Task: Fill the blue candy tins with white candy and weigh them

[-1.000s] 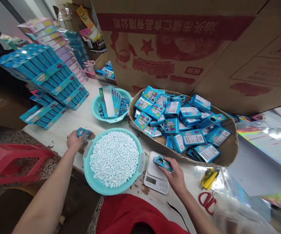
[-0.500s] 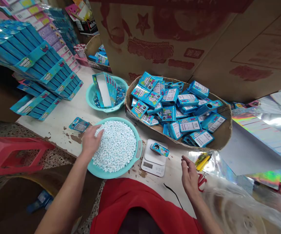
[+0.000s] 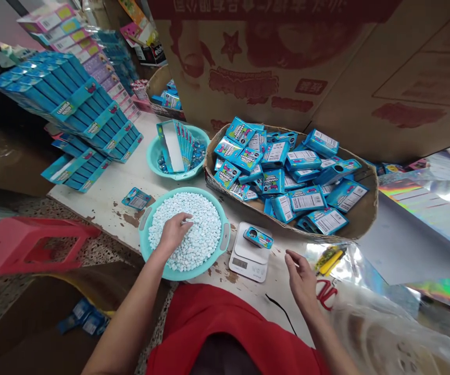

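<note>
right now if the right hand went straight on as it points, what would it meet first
The right hand would likely meet the near edge of the cardboard tray, passing close by the scale; height is unclear.

Small pale-blue candies (image 3: 197, 239) lie heaped loosely in a round turquoise basin (image 3: 213, 265).

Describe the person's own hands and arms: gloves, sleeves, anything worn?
Left hand and right hand: no gloves, no watch or wristband visible. Both forearms are bare, no sleeves in view. Red clothing covers the body between them. Rings: too small to tell.
</note>
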`<state>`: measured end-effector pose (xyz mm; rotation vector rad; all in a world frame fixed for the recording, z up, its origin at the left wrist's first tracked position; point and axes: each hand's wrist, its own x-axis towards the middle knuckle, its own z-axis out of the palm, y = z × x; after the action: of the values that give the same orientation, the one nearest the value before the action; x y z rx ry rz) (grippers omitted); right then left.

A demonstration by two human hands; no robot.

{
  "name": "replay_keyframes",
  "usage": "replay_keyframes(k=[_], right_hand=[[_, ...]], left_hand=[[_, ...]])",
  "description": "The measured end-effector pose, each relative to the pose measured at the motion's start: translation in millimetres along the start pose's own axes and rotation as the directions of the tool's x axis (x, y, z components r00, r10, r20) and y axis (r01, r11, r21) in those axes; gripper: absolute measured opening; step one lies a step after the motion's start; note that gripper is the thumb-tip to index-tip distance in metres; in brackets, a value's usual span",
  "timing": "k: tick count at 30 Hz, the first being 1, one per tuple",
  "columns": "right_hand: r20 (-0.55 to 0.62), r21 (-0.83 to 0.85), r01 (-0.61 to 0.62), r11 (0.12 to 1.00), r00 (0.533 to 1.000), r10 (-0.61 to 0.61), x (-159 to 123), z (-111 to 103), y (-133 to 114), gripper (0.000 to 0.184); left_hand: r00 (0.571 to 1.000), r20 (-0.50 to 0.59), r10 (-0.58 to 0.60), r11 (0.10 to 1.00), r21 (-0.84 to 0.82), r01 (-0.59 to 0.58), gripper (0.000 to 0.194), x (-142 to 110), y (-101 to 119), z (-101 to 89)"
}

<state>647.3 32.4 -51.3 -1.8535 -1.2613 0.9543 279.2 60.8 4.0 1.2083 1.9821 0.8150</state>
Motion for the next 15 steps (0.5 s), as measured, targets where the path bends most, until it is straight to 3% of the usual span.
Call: replay_keyframes(k=[2, 4, 5, 7, 9, 11, 13, 15], right_hand=[[0.010, 0.034, -0.007, 0.999, 1.000, 0.007, -1, 1, -1, 0.047], [0.026, 0.068, 0.003, 0.998, 1.000, -0.005, -1, 4, -3, 0.045], [0.038, 0.084, 0.021, 0.996, 0.999, -0.024, -1, 7, -5, 0.045], [0.070, 0.098, 0.096, 0.991, 0.992, -0.103, 2, 16, -11, 0.050], [0.116, 0.068, 0.209, 0.976, 0.969, -0.216, 7, 28, -18, 0.063], [0.176, 0.018, 0.311, 0.950, 0.934, -0.309, 14, 40, -27, 0.062], [0.228, -0.024, 0.372, 0.928, 0.906, -0.357, 20, 47, -35, 0.048], [0.260, -0.052, 0.411, 0.910, 0.885, -0.385, 23, 48, -43, 0.038]], left_hand=[[0.984, -0.001, -0.177, 0.913, -0.375, 0.164, 0.026, 1, -1, -7.3], [0.958, 0.068, -0.279, 0.721, -0.644, 0.256, 0.031, 2, 2, -9.6], [0.949, 0.099, -0.298, 0.648, -0.709, 0.278, 0.031, 2, 7, -7.5], [0.940, 0.173, -0.295, 0.607, -0.726, 0.324, 0.031, 1, 19, 4.4], [0.929, 0.271, -0.253, 0.667, -0.647, 0.370, 0.030, -1, 36, 25.6], [0.906, 0.385, -0.175, 0.767, -0.524, 0.371, 0.027, -5, 55, 51.2], [0.886, 0.455, -0.088, 0.863, -0.410, 0.296, 0.021, -8, 73, 75.0], [0.877, 0.479, 0.019, 0.946, -0.293, 0.140, 0.015, -10, 88, 92.5]])
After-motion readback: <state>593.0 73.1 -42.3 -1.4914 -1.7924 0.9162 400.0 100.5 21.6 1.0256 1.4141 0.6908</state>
